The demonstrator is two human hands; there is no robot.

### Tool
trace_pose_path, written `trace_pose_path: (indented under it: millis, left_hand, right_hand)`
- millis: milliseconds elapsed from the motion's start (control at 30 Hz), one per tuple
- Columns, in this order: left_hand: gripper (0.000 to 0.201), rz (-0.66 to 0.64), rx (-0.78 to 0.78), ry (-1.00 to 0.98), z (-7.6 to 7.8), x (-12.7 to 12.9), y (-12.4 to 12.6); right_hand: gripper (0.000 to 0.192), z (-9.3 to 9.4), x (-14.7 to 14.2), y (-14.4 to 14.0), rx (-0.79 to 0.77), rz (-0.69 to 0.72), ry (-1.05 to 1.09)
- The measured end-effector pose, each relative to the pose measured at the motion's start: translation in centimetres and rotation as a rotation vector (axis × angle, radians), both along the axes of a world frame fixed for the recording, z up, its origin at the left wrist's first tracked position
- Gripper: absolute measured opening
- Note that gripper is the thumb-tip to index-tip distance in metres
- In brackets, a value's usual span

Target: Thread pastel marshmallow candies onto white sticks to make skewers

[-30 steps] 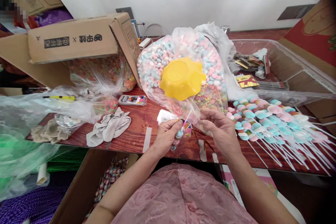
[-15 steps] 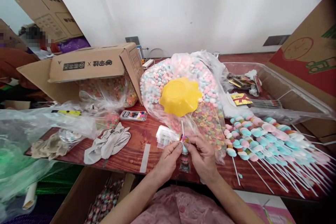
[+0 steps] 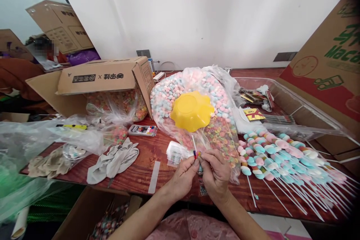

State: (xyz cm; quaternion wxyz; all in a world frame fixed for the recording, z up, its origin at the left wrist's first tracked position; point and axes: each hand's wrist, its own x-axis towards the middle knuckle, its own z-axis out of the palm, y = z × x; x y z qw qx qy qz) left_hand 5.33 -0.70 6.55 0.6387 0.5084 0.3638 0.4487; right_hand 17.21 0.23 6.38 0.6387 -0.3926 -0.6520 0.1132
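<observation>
A wrapped candy stick (image 3: pixel 200 171) is pinched at lower centre by the left hand (image 3: pixel 183 176) and right hand (image 3: pixel 216 174), fingers closed; sweets (image 3: pixel 222 140) are held in the clear bag (image 3: pixel 234 178) beyond and the carton (image 3: pixel 102 77) at left; packets (image 3: pixel 251 96) are held in the plastic tray (image 3: pixel 312 107) at right; "TWIST" is printed on a yellow packet (image 3: pixel 254 114), "Maca" on the right-edge box (image 3: pixel 329 67).

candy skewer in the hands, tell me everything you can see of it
The candy skewer is pinched near its neck by the left hand and right hand. Its white stick sticks out past the fingertips, away from the person and slightly leftward. Small blue, red and yellow patches show at the pinch. Pale blue candy shows between the hands, in what looks like clear film; the lower end is darker. Fingers hide much of it; whether it touches the table is unclear.
</observation>
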Motion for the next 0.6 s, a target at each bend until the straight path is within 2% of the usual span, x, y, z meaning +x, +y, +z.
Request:
trace_pose_path:
  millis: [100,167,200,267,300,367,500,567,600]
  left_hand:
    - [0.036,0.056,-0.050,-0.104,0.1,0.1,0.0]
    - [0.034,0.062,-0.148,-0.208,0.3,-0.2,0.1]
    - [0.035,0.031,-0.220,-0.253,0.4,-0.5,0.1]
    - [0.037,-0.085,-0.357,-0.303,0.7,-1.2,0.2]
    - [0.039,-0.168,-0.406,-0.301,0.7,-1.6,0.3]
    - [0.041,-0.339,-0.456,-0.281,0.8,-2.4,0.4]
    - [0.042,-0.573,-0.443,-0.168,1.1,-3.5,0.5]
    - [0.042,-0.629,-0.345,-0.011,1.6,-3.8,0.4]
    - [0.042,-0.631,-0.244,0.106,1.9,-3.9,0.2]
  right_hand:
    - [0.014,-0.1,0.1,0.5,-0.076,0.045,0.006]
    - [0.023,0.1,1.2,1.0,-0.078,0.056,-0.077]
    - [0.033,0.3,2.0,1.3,-0.031,0.055,-0.167]
    - [0.045,0.9,3.8,1.8,0.196,0.127,-0.507]
    - [0.046,1.3,4.7,1.9,0.296,0.175,-0.693]
    - [0.045,2.2,5.9,2.0,0.383,0.253,-0.946]
    - [0.029,4.1,6.5,1.5,0.387,0.387,-1.069]
    - [0.021,4.6,6.2,1.1,0.321,0.443,-1.121]
    - [0.018,4.7,6.0,1.0,0.262,0.460,-1.159]
